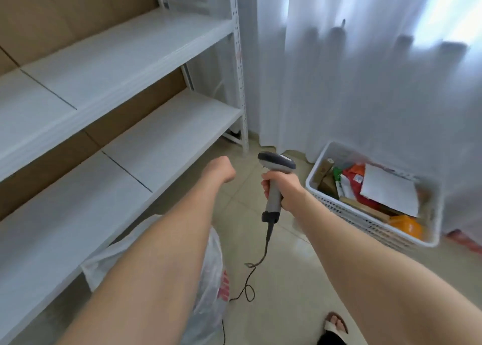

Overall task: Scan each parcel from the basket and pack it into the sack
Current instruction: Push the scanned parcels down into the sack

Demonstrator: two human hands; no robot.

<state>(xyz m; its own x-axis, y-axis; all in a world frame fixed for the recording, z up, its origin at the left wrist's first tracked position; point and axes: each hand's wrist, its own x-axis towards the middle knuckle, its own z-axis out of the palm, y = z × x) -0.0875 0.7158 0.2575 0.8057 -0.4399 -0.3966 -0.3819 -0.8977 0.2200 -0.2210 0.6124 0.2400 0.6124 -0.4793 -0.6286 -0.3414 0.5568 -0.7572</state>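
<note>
Right hand (283,188): wrapped tight round the grey handle of the scanner (273,206), held out over the floor (287,292), between shelf and basket.
Scanner: upright, dark head at the top tipped forward and away; no brand legible on it.
Cable (260,261): runs from the base of the handle down to the floor, loops once and passes beside the sack.
Left hand (221,171): stretched forward, level with the scanner and just left of it, not touching it; the wrist bends away and hides the fingers, so I cannot tell whether it is loose or clenched. Nothing shows in it.
Basket (347,209): white, slotted walls, on the floor to the right, against the curtain (352,84).
Parcels: all in the basket, piled loosely. A flat white one (390,191) lies on top, its upper face blank. Under it sits a red one (354,177) with a small pale label, too blurred to read. An orange one (407,226) is at the near end, a brown box (323,171) stands at the far left corner.
Sack (211,274): translucent plastic, on the floor under the left forearm, beside the shelf's lower board; red print on its side, illegible. Contents cannot be made out.
Shelf (109,58): white metal rack on the left, brown board behind it.
Foot (336,324): in a pale sandal, at the bottom edge, right of the sack.
</note>
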